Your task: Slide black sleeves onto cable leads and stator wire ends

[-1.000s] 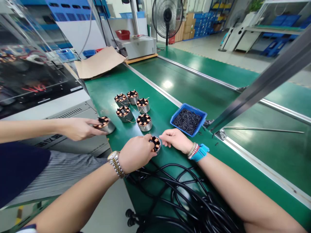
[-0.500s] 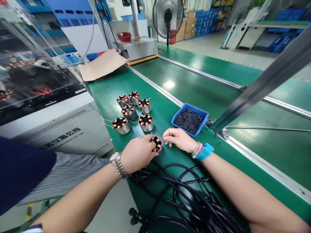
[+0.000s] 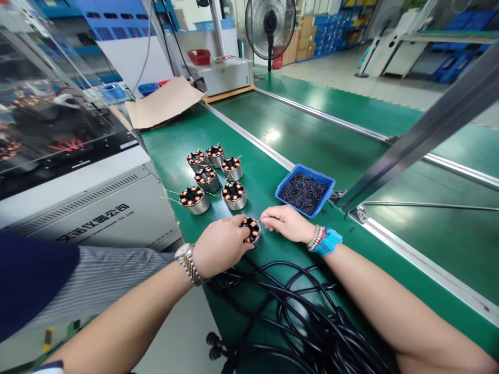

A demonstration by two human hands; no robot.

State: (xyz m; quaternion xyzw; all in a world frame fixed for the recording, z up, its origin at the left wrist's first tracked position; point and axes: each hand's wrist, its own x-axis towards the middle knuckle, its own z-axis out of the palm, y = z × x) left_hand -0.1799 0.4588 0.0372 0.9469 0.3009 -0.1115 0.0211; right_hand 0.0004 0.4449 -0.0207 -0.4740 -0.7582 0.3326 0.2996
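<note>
1. Left hand [image 3: 220,244] curled part-open, thumb and fingers around a round silver metal stator with copper coils and a black core [image 3: 252,231], on the green bench between both hands.
2. Right hand [image 3: 286,223] at its right edge, thumb and forefinger pinched shut on what looks like a fine wire lead [image 3: 260,221].
3. The stator looks dense and rigid, likely weighty and smooth-sided; best held by its metal wall, clear of the coils. The lead looks thin, bendable, easily kinked.
4. Beyond the left fingers, six similar stators [image 3: 234,196]; just past the right, a blue plastic tray [image 3: 328,191] of short black tubes [image 3: 303,191].
5. Farther left, a pale metal cabinet [image 3: 117,228] reads "仪器公司", "Ltd" beneath; its first characters are unclear. No writing is legible on the stators.
</note>
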